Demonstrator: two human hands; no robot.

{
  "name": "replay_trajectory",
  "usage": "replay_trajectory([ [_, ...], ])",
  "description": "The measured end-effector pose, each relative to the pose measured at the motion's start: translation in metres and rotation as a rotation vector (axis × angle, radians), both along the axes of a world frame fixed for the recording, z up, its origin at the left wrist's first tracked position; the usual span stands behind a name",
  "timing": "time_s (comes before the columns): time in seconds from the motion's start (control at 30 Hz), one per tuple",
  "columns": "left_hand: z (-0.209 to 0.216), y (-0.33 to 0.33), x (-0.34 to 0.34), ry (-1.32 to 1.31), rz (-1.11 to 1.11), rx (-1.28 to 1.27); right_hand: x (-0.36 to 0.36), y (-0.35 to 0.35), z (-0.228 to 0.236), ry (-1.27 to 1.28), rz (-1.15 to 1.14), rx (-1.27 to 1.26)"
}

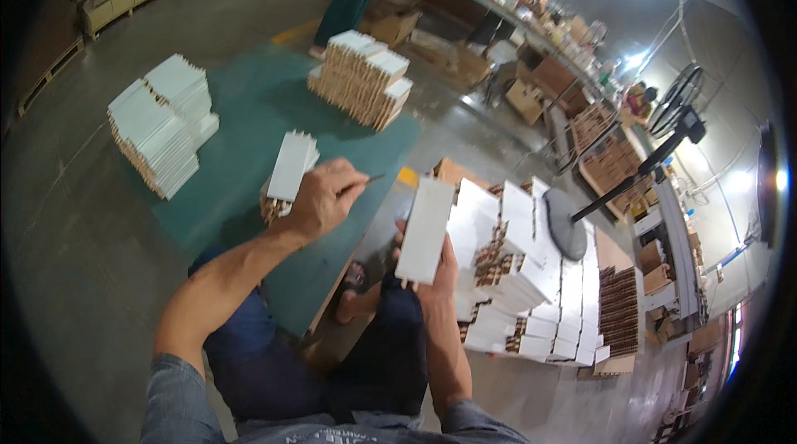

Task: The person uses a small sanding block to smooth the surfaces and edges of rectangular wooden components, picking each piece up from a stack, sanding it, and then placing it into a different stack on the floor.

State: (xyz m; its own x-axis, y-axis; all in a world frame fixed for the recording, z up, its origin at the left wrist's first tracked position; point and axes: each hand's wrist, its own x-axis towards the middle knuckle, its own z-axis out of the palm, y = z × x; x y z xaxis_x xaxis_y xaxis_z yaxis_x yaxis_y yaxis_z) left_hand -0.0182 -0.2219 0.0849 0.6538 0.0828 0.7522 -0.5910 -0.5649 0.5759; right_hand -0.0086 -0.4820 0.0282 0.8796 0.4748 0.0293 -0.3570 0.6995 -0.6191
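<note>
My left hand [326, 197] is raised over the green tabletop [249, 83]. Its fingers are closed in a pinch on a thin dark stick-like piece [376, 178], whose kind I cannot make out. To its right, my right hand [442, 268] grips a white rectangular panel [427, 228] from below, the broad face turned up. Fingers show along both long edges of the panel. Just beyond my left wrist lies a small stack of similar white panels [289, 163], partly hidden by that hand.
Taller panel stacks stand at the table's left [158, 124] and far end [361, 75]. At right are many stacked white panels [519, 278], with a black fan [677, 104] on a round base among them. Cardboard boxes [525, 101] sit farther back. A person [638, 102] is in the distance.
</note>
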Motion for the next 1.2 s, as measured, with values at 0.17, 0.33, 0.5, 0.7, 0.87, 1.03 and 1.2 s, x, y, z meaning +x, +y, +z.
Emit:
replay_trajectory([
  [0.17,-0.015,0.009,0.011,0.11,0.004,0.002,0.011,0.055,-0.014,0.118,0.088,-0.008],
  [0.33,-0.019,0.012,0.015,0.156,0.003,0.01,0.002,0.067,-0.022,0.119,0.264,-0.018],
  [0.5,-0.032,0.011,0.035,0.03,0.101,0.163,-0.004,0.071,-0.027,0.174,0.288,-0.03],
  [0.7,-0.044,-0.021,0.013,0.11,-0.082,0.296,0.016,0.048,-0.084,0.334,0.218,-0.017],
  [0.87,-0.049,-0.029,-0.011,0.136,-0.164,0.289,0.005,0.058,-0.055,0.363,0.166,0.038],
  [1.03,-0.043,-0.008,0.029,0.072,0.012,0.203,0.0,0.066,-0.037,0.215,0.272,-0.036],
  [1.2,-0.05,-0.032,-0.005,0.163,-0.205,0.339,0.025,0.07,-0.036,0.429,0.121,-0.107],
])
